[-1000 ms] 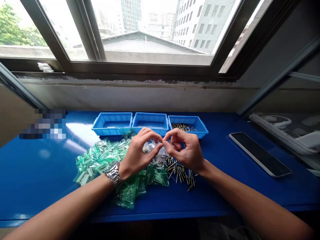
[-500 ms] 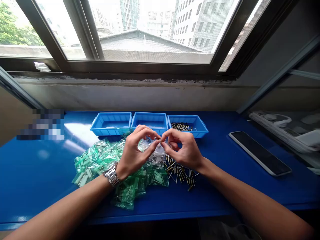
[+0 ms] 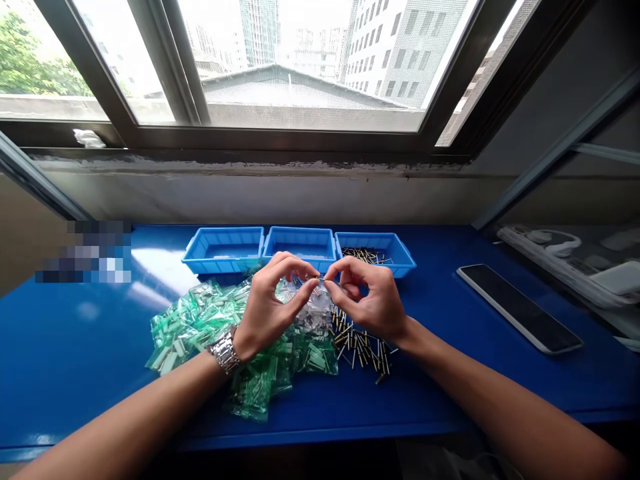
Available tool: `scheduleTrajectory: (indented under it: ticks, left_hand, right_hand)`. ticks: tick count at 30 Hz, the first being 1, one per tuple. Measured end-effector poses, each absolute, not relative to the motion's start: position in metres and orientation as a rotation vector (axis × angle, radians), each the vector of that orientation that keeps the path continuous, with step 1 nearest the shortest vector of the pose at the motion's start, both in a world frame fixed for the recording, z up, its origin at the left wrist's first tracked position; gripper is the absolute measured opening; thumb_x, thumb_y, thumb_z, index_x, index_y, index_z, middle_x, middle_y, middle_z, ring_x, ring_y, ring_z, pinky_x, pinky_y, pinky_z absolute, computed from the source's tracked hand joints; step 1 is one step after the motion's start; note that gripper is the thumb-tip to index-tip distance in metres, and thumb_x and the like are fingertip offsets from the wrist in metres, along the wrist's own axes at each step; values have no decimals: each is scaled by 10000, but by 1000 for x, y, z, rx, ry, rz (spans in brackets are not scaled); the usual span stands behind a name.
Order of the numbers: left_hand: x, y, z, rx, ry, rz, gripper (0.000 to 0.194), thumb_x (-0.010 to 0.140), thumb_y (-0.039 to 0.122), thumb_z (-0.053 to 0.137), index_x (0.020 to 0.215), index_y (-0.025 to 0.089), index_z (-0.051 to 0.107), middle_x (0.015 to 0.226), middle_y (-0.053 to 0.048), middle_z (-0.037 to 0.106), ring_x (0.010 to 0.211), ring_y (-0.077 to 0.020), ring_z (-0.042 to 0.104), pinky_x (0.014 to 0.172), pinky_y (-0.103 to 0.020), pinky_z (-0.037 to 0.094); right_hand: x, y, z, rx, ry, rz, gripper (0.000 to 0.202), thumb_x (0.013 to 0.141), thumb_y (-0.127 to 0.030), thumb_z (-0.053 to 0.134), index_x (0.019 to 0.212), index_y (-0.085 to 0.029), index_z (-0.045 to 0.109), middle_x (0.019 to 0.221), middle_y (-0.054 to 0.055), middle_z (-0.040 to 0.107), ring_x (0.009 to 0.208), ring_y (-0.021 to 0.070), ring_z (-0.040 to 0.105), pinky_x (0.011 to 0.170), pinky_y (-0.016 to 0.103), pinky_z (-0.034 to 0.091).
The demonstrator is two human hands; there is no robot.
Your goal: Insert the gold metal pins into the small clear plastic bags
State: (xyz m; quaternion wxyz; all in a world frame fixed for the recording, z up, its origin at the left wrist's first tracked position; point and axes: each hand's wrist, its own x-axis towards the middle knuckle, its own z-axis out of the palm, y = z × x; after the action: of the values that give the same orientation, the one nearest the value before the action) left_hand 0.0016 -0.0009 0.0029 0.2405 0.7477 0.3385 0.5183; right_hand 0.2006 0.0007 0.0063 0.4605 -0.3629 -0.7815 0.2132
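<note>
Both hands are raised just above the blue table (image 3: 75,347), fingertips meeting over the middle of the work area. The left hand (image 3: 267,310), with a metal wristwatch (image 3: 224,351) on its wrist, pinches thumb and forefinger narrowly; the right hand (image 3: 370,300) does the same. Between the two pinches sits one small pin (image 3: 321,281), too small to make out in detail.

Beneath the hands lies a pile of green plastic bags (image 3: 210,327), spreading left and toward the near edge. A smaller heap of clear bags (image 3: 315,313) lies just under the fingertips. To the right of these, loose black and gold pins (image 3: 363,347) are scattered on the table, partly under the right hand.

Three blue trays stand in a row at the far side, touching one another. The left tray (image 3: 223,248) and the middle tray (image 3: 300,245) show little inside; contents cannot be told. The right tray (image 3: 380,250) holds a small cluster of pins at its far left corner.

A phone (image 3: 517,308) lies face up, well apart to the right.
</note>
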Motion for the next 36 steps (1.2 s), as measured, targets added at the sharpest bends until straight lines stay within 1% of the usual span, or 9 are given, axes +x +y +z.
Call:
scheduleTrajectory:
  ticks: [5,10,14,20,27,30,36]
  left_hand:
    - [3,-3,3,2072,917,1341,54,953,241,693,971,190,698,913,-33,670,853,-175,600,749,-334,496]
    - [5,-5,3,2116,879,1292,63,946,232,694,944,169,689,911,-45,666,872,-186,610,771,-336,508]
    - [5,-5,2,2115,898,1301,51,951,227,686,963,178,694,915,-38,666,876,-184,608,784,-340,507]
    - [2,-3,3,2073,935,1403,48,950,230,689,974,189,693,918,-39,670,860,-185,587,765,-349,491]
    - [3,-3,2,2088,904,1392,47,946,232,687,970,191,685,911,-39,663,850,-185,585,750,-349,500]
    - [3,-3,2,2087,902,1394,54,948,240,685,977,195,690,917,-44,670,857,-190,588,748,-351,501]
    - [2,-2,3,2079,942,1397,52,957,248,679,969,199,690,912,-39,679,852,-187,587,756,-352,485]
  right_hand:
    - [200,-2,7,-837,-1874,484,57,884,-214,700,904,-180,658,568,-86,419,468,70,386,474,239,365]
    - [199,-2,7,-789,-1909,486,41,885,-199,688,884,-181,651,579,-84,422,471,66,387,469,234,358]
    - [200,-2,7,-817,-1899,500,46,882,-208,690,891,-187,650,576,-85,415,473,70,376,468,236,351]
    - [203,1,6,-895,-1923,575,59,880,-226,693,897,-192,647,583,-77,411,493,84,383,492,255,354]
    - [199,4,2,-865,-2023,685,90,894,-240,705,937,-171,666,562,-89,409,479,76,375,488,252,350]
    - [200,4,3,-868,-2016,653,96,903,-260,700,923,-171,668,553,-91,398,475,75,371,492,256,350]
    - [202,2,5,-895,-1943,566,64,885,-240,694,894,-186,662,563,-82,410,479,80,384,492,259,347]
